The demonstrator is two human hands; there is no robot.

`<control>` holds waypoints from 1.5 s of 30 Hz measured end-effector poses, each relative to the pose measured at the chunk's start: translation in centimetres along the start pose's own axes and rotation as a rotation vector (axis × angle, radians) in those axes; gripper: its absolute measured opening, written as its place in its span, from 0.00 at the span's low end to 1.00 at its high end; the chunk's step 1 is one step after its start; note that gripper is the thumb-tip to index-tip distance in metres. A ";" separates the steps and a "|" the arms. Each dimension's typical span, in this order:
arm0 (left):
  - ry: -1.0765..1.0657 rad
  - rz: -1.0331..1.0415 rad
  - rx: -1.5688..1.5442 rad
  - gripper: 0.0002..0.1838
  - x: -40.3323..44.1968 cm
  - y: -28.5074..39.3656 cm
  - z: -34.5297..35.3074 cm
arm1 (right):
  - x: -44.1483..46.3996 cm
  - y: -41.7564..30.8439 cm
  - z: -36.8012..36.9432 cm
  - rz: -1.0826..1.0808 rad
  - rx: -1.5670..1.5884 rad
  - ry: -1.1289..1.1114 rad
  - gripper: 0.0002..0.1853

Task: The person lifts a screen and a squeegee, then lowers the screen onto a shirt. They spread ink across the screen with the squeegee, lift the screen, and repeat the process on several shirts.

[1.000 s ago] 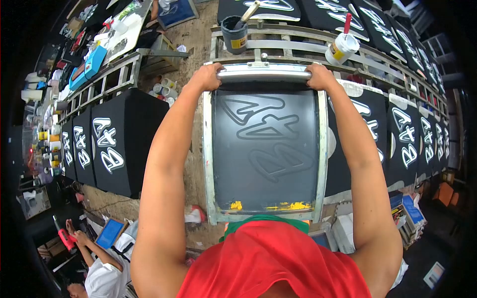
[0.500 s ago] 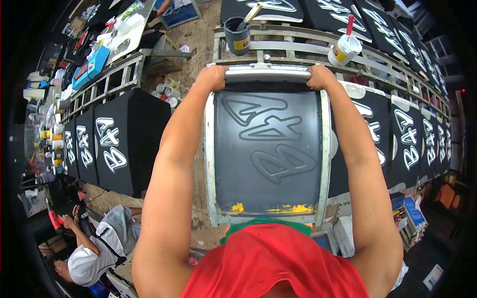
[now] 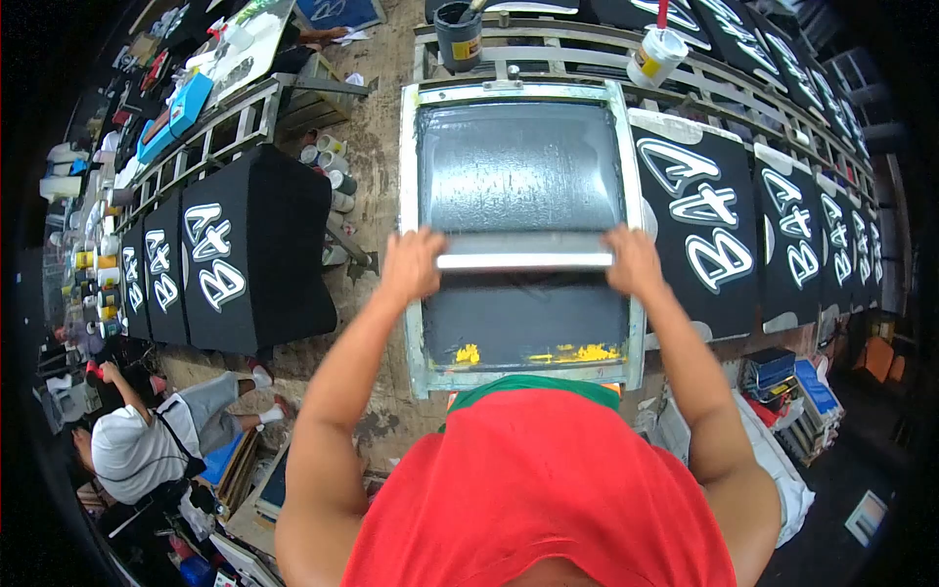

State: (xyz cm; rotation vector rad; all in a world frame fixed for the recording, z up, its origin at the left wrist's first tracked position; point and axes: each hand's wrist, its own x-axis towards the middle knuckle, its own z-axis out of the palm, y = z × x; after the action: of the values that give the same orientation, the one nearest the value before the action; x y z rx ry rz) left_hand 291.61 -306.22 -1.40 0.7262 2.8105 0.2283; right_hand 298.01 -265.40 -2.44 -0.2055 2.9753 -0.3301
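Observation:
My left hand (image 3: 414, 264) and my right hand (image 3: 635, 262) are closed round the two ends of a wide squeegee (image 3: 524, 261) with a metal edge. It lies across the mesh of a screen printing frame (image 3: 413, 323), a little below its middle. Above the squeegee the mesh (image 3: 518, 161) has a wet, shiny dark film. Below it the mesh is dull grey with yellow smears near the lower rim. The squeegee hides part of the lettering on the mesh. Black fabric panels (image 3: 699, 220) with white and grey letters lie right of the frame.
Beyond the frame, a dark ink tub (image 3: 460, 39) and a white tub (image 3: 657, 57) with a red handle stand on a metal rack (image 3: 577, 49). More printed black panels (image 3: 220, 254) lie at left. A person in a white shirt (image 3: 142, 440) is at lower left.
Both hands have pulled the squeegee from the frame's far end toward my body. The mesh behind it has turned wet and shiny, and the view has tilted slightly.

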 end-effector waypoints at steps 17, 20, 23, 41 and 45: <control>-0.058 -0.288 -0.591 0.32 -14.8 1.8 0.7 | -21.8 9.1 15.9 1.081 1.237 -0.039 0.48; 0.020 -0.468 -0.859 0.35 -13.6 1.6 3.2 | -20.4 5.1 12.5 1.054 1.302 -0.067 0.54; 0.084 -0.527 -0.830 0.33 -12.1 1.2 6.6 | -20.0 0.9 7.5 1.038 0.766 -0.058 0.54; 0.147 -0.496 -0.990 0.28 0.5 47.1 10.5 | -36.9 39.3 -5.0 1.190 0.734 0.074 0.54; 0.180 -0.564 -0.886 0.29 2.3 51.6 11.2 | -38.1 43.4 -7.3 1.094 0.812 0.127 0.54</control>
State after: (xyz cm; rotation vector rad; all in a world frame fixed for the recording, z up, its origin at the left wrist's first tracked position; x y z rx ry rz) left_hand 316.16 -259.38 -1.94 -0.2865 2.5096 1.3348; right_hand 329.07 -216.20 -0.54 1.4361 2.2881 -1.2716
